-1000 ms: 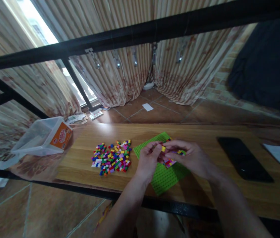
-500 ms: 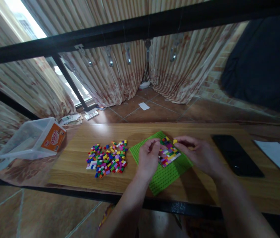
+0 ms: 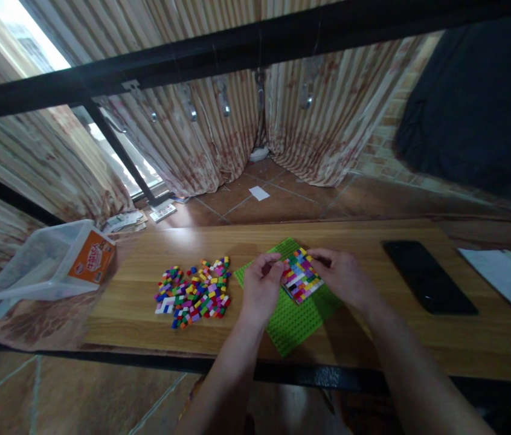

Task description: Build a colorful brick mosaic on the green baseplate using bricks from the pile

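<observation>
Brickwork (image 3: 301, 277) | right hand (image 3: 342, 273): closer than before, near its edge

Looking forward and down from the head, above and behind the fingers (image 3: 276, 270); close enough for forearms (image 3: 234, 361) behind them, wide enough for table (image 3: 124, 302) around them, curtains (image 3: 310, 148) well beyond.

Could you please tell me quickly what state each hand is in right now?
Left hand: partly curled beside the brick panel; whether it holds anything cannot be told.
Right hand: at the panel's right side; any grip is hidden.
</observation>
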Demonstrator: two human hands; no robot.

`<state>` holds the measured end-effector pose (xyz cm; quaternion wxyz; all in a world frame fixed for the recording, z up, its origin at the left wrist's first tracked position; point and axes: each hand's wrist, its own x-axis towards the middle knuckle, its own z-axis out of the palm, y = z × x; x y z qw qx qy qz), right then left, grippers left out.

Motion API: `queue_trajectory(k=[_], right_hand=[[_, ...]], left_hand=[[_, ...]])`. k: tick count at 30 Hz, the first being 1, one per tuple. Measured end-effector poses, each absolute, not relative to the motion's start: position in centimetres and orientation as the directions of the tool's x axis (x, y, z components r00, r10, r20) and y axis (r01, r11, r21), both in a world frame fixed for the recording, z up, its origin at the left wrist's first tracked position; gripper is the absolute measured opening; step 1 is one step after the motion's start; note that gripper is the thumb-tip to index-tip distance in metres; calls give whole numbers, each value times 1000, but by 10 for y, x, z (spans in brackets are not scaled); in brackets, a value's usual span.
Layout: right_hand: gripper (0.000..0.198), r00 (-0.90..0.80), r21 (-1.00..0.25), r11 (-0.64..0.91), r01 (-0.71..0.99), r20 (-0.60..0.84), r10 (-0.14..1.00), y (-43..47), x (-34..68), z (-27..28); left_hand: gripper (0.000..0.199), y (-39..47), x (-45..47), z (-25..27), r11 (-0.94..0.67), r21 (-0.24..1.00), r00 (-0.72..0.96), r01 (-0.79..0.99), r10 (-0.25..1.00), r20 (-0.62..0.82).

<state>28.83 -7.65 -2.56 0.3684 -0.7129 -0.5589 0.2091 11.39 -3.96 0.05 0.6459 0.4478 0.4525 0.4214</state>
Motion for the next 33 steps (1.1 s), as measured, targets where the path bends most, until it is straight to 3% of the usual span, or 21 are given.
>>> queue_trajectory(k=[5,13,26,33], right_hand=[[31,381,-812,-135,568,114,918,-74,288,-36],[25,390,-855,-130,503,90,916,-72,286,-35],[24,480,-756,-321,571,-10,877,-75,284,-23],[28,472,-707,-335,622,-3,882,-77,279,-18]], left_hand=[[12,-37,111,0,243,965,218,-99,951,-217],[12,-37,109,-1,241,966,225,-90,950,-216],[9,-37,109,-1,230,969,244,-87,948,-203],[9,-36,110,-4,228,969,246,-91,948,-200]])
